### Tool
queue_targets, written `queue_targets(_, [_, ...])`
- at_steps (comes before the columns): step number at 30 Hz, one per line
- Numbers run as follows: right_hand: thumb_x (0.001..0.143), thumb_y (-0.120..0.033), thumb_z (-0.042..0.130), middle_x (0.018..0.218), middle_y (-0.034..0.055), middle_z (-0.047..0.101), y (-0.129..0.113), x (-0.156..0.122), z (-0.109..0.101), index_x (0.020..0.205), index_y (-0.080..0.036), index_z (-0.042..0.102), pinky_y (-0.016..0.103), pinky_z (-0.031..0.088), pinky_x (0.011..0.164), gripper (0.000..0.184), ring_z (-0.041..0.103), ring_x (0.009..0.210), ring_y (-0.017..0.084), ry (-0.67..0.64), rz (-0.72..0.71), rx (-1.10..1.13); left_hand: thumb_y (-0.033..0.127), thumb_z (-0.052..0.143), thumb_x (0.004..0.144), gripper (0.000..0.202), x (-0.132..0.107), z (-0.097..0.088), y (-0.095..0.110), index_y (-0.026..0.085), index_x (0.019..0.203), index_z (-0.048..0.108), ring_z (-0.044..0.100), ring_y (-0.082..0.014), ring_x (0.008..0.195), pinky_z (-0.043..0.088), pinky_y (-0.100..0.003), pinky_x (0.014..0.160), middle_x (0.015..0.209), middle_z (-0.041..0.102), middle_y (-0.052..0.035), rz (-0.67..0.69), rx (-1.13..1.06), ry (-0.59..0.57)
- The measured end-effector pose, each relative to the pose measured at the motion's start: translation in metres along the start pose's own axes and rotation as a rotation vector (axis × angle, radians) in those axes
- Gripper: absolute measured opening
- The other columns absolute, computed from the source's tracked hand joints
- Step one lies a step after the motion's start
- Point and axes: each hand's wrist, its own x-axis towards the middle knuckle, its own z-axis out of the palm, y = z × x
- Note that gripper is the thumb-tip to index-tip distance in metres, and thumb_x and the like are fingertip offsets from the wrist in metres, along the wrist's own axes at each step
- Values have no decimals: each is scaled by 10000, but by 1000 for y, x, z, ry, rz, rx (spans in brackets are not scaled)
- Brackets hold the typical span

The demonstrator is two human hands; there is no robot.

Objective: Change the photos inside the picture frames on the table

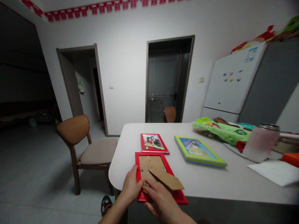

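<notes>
A red picture frame (156,158) lies face down at the near edge of the white table (210,180), its brown cardboard back up. The back's stand flap (167,179) is lifted and folded toward the right. My left hand (132,185) rests on the frame's left border with its fingers curled over the edge. My right hand (161,199) presses on the lower part of the back, fingertips at the flap's base. A smaller red frame (154,143) with a photo lies face up just beyond. A green framed picture (199,151) lies to the right.
A wooden chair (86,149) stands left of the table. Green snack bags (221,130), a pink cup with a metal lid (260,143), a white sheet (275,172) and an orange box (291,158) crowd the right side. A white fridge (233,84) stands behind. Two dark doorways open in the far wall.
</notes>
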Motion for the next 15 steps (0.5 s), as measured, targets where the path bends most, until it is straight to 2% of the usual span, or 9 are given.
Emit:
queue_targets(3, [722, -212, 435, 1081, 95, 554, 13, 9, -37, 1030, -194, 565, 324, 403, 826, 335, 509, 968, 190, 80, 143, 46, 187, 436, 664, 564, -1, 0, 1, 106, 1214, 340, 312, -157, 1176, 192, -251, 983, 1282, 368, -80, -6, 60, -1])
queue_targets(5, [718, -229, 431, 981, 111, 592, 28, 11, -48, 921, -168, 616, 330, 409, 783, 281, 528, 899, 206, 39, 271, 7, 184, 425, 668, 564, -2, -1, 3, 94, 1218, 338, 305, -157, 1181, 187, -248, 984, 1285, 362, -86, -16, 90, -6])
queue_targets(7, [714, -237, 424, 856, 94, 619, 42, 8, -49, 806, -168, 641, 301, 414, 730, 246, 544, 814, 196, -59, 346, 8, 185, 423, 670, 563, -3, -1, 4, 85, 1217, 341, 305, -157, 1181, 188, -244, 983, 1284, 362, -90, -27, 106, -13])
queue_targets(9, [719, -233, 404, 797, 69, 620, 52, 4, -44, 757, -180, 642, 269, 403, 714, 247, 544, 779, 176, -120, 363, 33, 184, 425, 667, 561, -3, -1, 4, 91, 1215, 347, 302, -153, 1182, 180, -245, 985, 1284, 363, -86, -38, 112, -12])
queue_targets(13, [710, -220, 401, 869, 77, 605, 68, 7, -36, 858, -161, 633, 248, 374, 754, 282, 529, 824, 169, -68, 410, 25, 197, 424, 671, 554, -2, -1, 5, 99, 1212, 354, 300, -154, 1183, 173, -249, 987, 1285, 363, -80, -36, 114, -4])
queue_targets(15, [682, -183, 416, 884, 81, 592, 78, 14, -33, 830, -152, 640, 239, 366, 753, 271, 522, 827, 166, -71, 418, 1, 220, 438, 666, 571, -1, -1, 6, 96, 1216, 349, 306, -167, 1180, 184, -252, 984, 1287, 360, -81, -28, 120, -11])
